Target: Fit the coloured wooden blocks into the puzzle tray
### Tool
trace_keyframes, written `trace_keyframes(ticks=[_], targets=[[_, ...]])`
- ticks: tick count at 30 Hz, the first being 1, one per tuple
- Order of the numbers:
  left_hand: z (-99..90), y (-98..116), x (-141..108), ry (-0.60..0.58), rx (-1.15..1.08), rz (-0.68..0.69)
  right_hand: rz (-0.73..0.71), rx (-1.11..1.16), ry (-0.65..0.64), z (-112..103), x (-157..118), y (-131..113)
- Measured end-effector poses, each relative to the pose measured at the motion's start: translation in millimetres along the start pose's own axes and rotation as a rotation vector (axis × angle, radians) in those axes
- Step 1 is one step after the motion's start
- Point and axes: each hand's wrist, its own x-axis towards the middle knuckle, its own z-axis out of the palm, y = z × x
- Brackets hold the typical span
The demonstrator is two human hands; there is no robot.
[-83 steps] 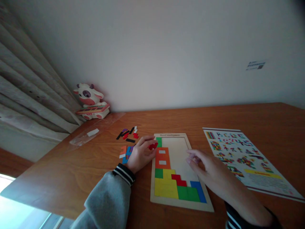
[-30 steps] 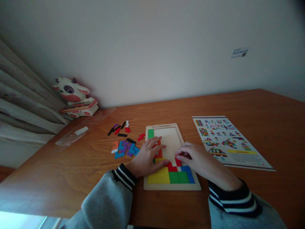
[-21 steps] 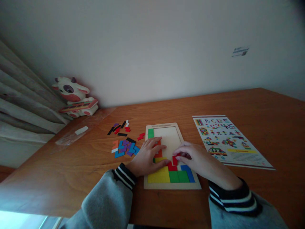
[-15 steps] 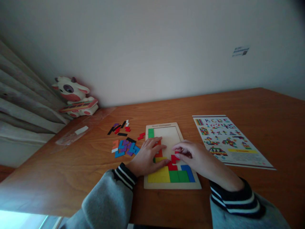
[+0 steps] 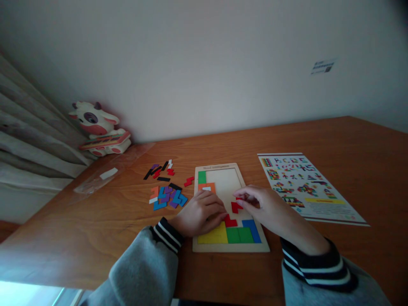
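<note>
A wooden puzzle board lies before me, partly filled with yellow, green, blue, orange and red flat blocks. My right hand pinches a red zigzag puzzle piece over the board's right half, its upper part hidden by the fingers. My left hand rests across the board's left side, fingers drawn together. Its thumb and fingertips meet at the edge of a second red puzzle piece, which lies beside the yellow blocks and above the green blocks.
Loose blue and purple pieces lie left of the board, with black, red and white ones behind them. A printed pattern sheet is at right. A cow toy and clear plastic wrapping are at far left.
My left hand's fingers have drawn together and back, uncovering orange blocks and a white one. My right hand has shifted slightly up and right with the red piece, away from the lower red piece.
</note>
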Motion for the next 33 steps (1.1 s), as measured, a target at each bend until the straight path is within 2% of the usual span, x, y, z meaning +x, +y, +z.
trace_keyframes(ticks=[20, 27, 33], targets=[[-11.2, 7, 1, -0.062, -0.248, -0.073, -0.001, -0.037, -0.031, 0, 0, -1], [-12.9, 7, 1, -0.070, -0.252, -0.079, 0.029, -0.022, -0.052, -3, -1, -5], [-9.0, 6, 2, -0.091, -0.243, 0.020, 0.024, -0.058, -0.099, -3, -2, -1]])
